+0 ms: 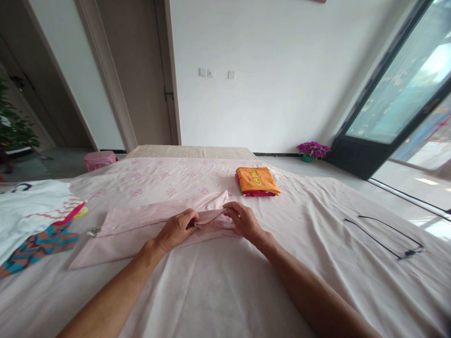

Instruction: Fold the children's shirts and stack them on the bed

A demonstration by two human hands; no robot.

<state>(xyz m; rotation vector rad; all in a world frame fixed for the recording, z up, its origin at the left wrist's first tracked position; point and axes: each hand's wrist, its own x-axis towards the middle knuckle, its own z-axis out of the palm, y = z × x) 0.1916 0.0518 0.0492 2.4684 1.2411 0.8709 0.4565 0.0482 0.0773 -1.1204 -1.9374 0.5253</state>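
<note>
A pale pink garment [134, 234] lies lengthwise on the cloth-covered surface, with two long leg-like strips pointing left. At its right end the fabric is bunched and partly raised. My left hand [178, 230] pinches a fold of it near the middle, thumb and fingers closed. Just to the right, my right hand [244, 220] grips the raised edge between thumb and fingers. A small greyish detail, too small to make out, shows at the garment's left end. Beyond my right hand sits a folded stack of clothes with an orange piece [259, 180] bearing yellow lettering on top.
Loose clothes, including a white shirt [38, 202] and a blue-and-brown striped piece [42, 246], lie at the left. Black-framed glasses [391, 241] rest on the pink bedsheet [306, 206] at the right. A pink stool [100, 160] and purple flowers [313, 149] stand on the floor beyond.
</note>
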